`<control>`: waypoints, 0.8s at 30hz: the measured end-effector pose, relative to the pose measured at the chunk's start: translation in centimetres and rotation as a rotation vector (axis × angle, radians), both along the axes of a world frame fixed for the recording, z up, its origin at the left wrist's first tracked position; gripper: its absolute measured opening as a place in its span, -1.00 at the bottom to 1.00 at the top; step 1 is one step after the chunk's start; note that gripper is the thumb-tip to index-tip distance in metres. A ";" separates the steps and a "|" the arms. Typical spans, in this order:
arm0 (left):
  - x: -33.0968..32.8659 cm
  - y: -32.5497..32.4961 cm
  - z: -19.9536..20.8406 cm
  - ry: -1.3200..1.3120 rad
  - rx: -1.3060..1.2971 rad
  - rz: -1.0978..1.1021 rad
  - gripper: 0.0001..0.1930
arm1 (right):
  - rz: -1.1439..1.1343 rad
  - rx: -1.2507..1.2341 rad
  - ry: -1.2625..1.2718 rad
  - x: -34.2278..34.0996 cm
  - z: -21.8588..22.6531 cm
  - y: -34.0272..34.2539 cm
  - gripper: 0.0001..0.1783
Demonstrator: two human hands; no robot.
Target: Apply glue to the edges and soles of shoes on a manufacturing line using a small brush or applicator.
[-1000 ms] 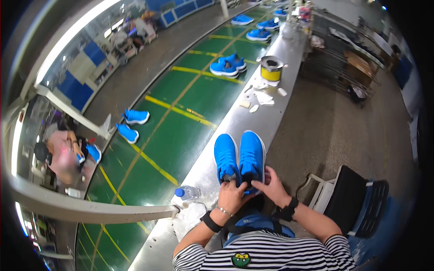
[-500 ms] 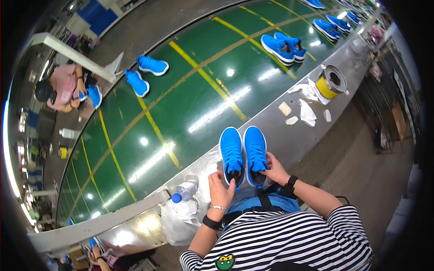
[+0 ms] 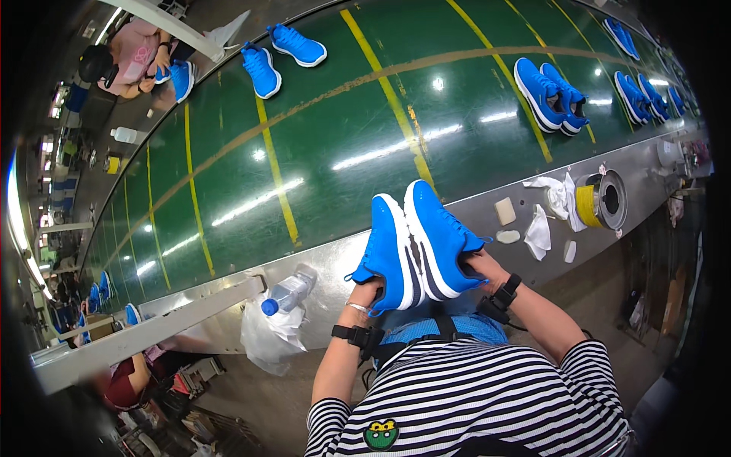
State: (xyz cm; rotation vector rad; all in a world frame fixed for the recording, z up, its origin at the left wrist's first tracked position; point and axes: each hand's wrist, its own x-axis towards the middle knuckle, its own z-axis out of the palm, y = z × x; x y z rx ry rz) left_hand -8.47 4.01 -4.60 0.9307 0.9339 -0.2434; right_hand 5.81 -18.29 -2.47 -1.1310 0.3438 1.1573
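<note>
Two blue sneakers with white soles are tilted sole to sole in front of me, toes pointing away. My left hand (image 3: pixel 366 293) reaches into the opening of the left sneaker (image 3: pixel 386 247) and holds it; its fingers are hidden inside. Into the right sneaker (image 3: pixel 437 231) goes my right hand (image 3: pixel 488 269), holding it likewise with the fingers out of sight. The outer soles meet or nearly meet along the middle, and dark patches show on them near the heels.
Beyond the metal ledge (image 3: pixel 335 257) runs a green conveyor (image 3: pixel 320 145) with several blue sneakers. A water bottle (image 3: pixel 291 291) and plastic bag (image 3: pixel 266 335) are at left. A yellow-banded can (image 3: pixel 588 206) and white cloths (image 3: pixel 539 232) lie right. Across the belt, a person (image 3: pixel 137 53) handles a sneaker.
Both hands have slid deeper into the sneakers, which have gone from side by side with laces up to rolled with soles facing each other. The view has turned and shifted.
</note>
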 end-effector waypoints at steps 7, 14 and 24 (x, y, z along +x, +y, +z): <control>0.5 -1.2 -1.6 0.004 -0.071 0.044 -0.55 | 0.077 0.036 -0.085 0.8 -0.8 -1.3 -0.60; -0.5 -0.2 -1.6 -0.124 0.158 -0.179 -0.55 | 0.129 0.062 -0.203 0.1 -1.0 -1.6 -0.55; -4.2 1.2 -3.4 -0.262 0.006 -0.113 -0.65 | 0.286 0.090 -0.331 -1.0 -1.0 -3.3 -0.62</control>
